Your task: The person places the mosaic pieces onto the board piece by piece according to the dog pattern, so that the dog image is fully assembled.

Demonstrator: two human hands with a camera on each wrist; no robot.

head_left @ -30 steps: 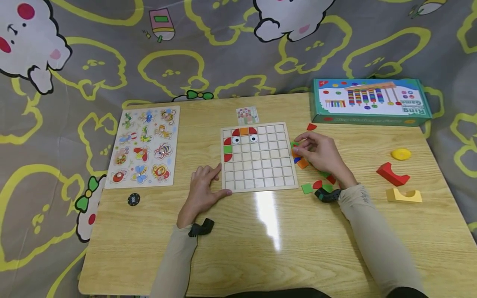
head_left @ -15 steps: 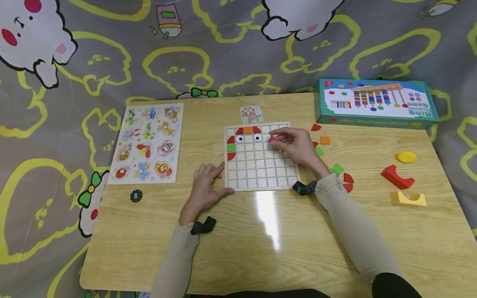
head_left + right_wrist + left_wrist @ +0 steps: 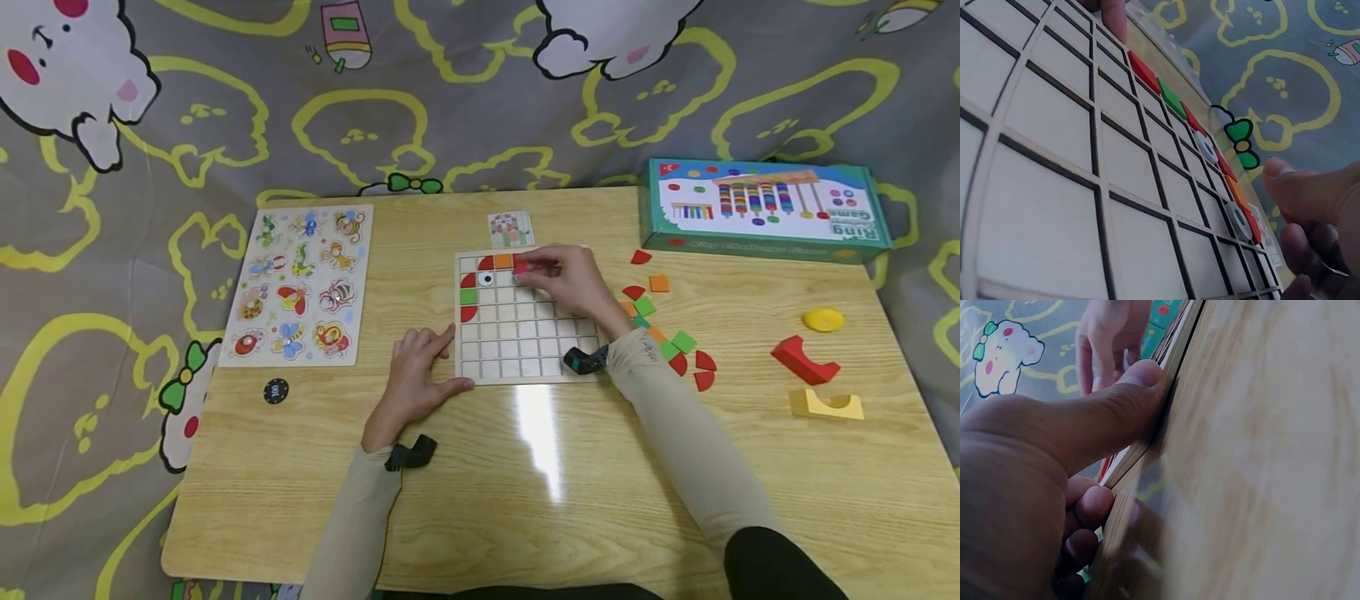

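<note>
A square wooden grid board (image 3: 498, 352) lies on the table, with red, orange and green tiles and a round eye tile (image 3: 487, 278) in its far left cells. My right hand (image 3: 572, 282) is over the board's top rows, pinching a small red tile (image 3: 522, 267) between thumb and fingers. A second eye tile (image 3: 1238, 222) shows in the right wrist view; the hand hides it from the head camera. At the board's near left corner, my left hand (image 3: 411, 375) touches the edges with thumb and index finger outstretched, its other fingers bent.
Several loose tiles (image 3: 683, 342) are scattered right of the board. A small picture card (image 3: 510, 228) lies behind it. Around stand a green game box (image 3: 765, 208), an insect puzzle (image 3: 296, 287), a black chip (image 3: 276, 391), a red block (image 3: 806, 361) and a yellow block (image 3: 827, 405).
My right hand has picked a red tile from the loose pile and moved left over the board's upper rows. The left hand has stayed at the corner; the head view has shifted slightly.
</note>
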